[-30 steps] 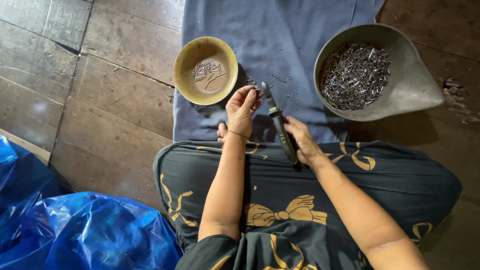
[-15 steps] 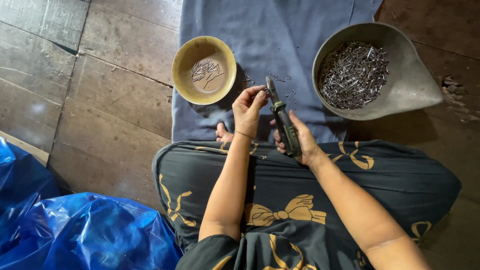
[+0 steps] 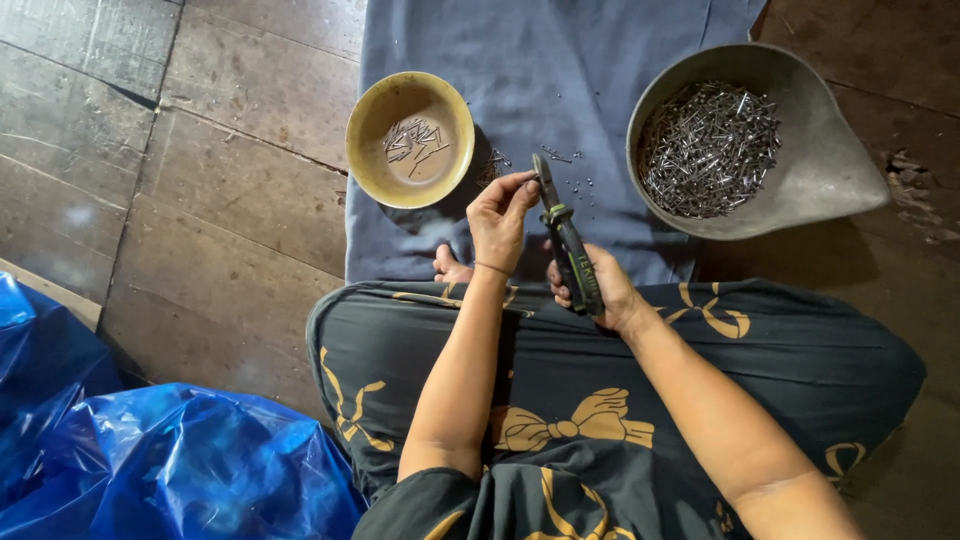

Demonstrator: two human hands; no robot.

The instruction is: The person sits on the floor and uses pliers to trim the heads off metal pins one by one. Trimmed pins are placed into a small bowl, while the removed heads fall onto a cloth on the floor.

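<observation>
Firmly gripped in the right hand (image 3: 590, 285), dark pliers (image 3: 566, 240) — left hand (image 3: 500, 215) pinching their tip.

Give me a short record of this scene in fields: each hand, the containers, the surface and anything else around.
Left hand: fingertips pinched at the tip of the pliers
Right hand: wrapped around the pliers' handles
Yellow bowl: a few small metal pieces inside
Grey metal pan: heaped with many small metal pieces
Blue-grey cloth: under both containers, loose bits scattered on it
Floor: dark wooden planks
Blue plastic sheet: crumpled at lower left
</observation>
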